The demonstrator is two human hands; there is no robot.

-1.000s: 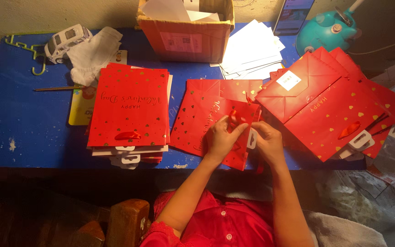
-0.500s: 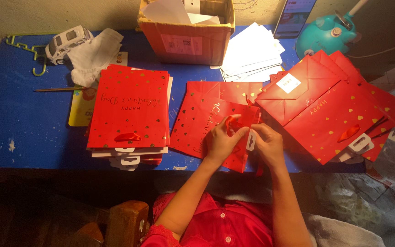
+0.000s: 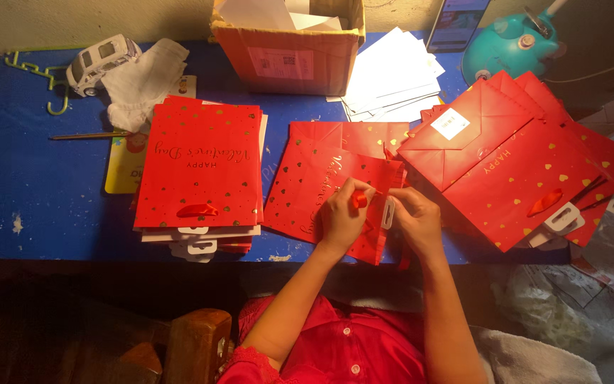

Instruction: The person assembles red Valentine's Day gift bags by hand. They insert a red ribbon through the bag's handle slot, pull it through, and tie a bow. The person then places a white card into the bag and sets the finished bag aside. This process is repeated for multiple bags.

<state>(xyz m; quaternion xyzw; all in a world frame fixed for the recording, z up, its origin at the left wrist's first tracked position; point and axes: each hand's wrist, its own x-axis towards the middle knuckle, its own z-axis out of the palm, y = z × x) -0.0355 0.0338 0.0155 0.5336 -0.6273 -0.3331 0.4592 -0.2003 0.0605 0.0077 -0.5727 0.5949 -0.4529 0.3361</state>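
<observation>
Hands meet over a flat red gift bag (image 3: 321, 188) lying at the near edge of the blue surface (image 3: 30, 185). The left hand (image 3: 342, 213) has its fingers closed on a red ribbon (image 3: 359, 200); the right hand (image 3: 415, 217) pinches the bag's white tag (image 3: 388, 212). A stack of red bags (image 3: 200, 167) lies to the left, another pile (image 3: 520, 171) fans out on the right, and a cardboard box (image 3: 289, 53) stands behind.

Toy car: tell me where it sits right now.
In the head view the white toy car sits at the far left of the blue table, beside the crumpled white cloth and near the green hanger.
</observation>
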